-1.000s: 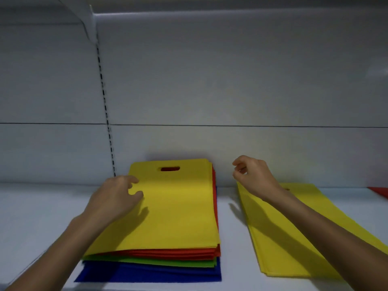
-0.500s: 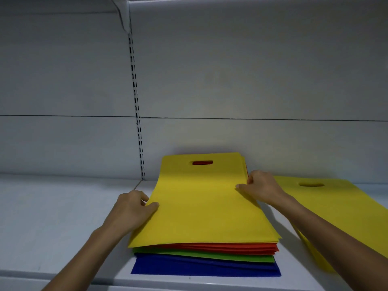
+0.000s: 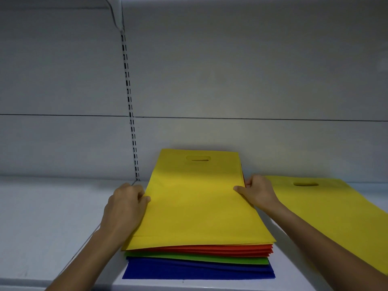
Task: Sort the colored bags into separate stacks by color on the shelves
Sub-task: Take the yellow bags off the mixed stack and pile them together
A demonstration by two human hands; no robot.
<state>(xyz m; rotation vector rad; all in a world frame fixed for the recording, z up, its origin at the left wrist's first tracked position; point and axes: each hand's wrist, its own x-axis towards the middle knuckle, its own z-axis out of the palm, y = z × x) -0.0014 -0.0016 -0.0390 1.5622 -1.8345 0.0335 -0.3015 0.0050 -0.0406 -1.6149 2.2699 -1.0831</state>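
A mixed stack of flat bags lies in the middle of the white shelf (image 3: 42, 217): yellow bags (image 3: 197, 202) on top, then red bags (image 3: 210, 249), green bags (image 3: 199, 258) and blue bags (image 3: 199, 270) at the bottom. My left hand (image 3: 126, 206) grips the left edge of the top yellow bags, thumb on top. My right hand (image 3: 257, 192) pinches their right edge. A separate yellow bag pile (image 3: 336, 211) lies to the right, apart from the mixed stack.
The shelf's grey back wall (image 3: 231, 80) stands right behind the stack, with a slotted upright (image 3: 129, 97) to its left. An upper shelf bracket (image 3: 116, 13) hangs at the top. Bare shelf surface stretches to the left of the stack.
My right hand came down from above the right yellow pile onto the mixed stack's right edge. My left hand slid to the left edge. The camera shifted left.
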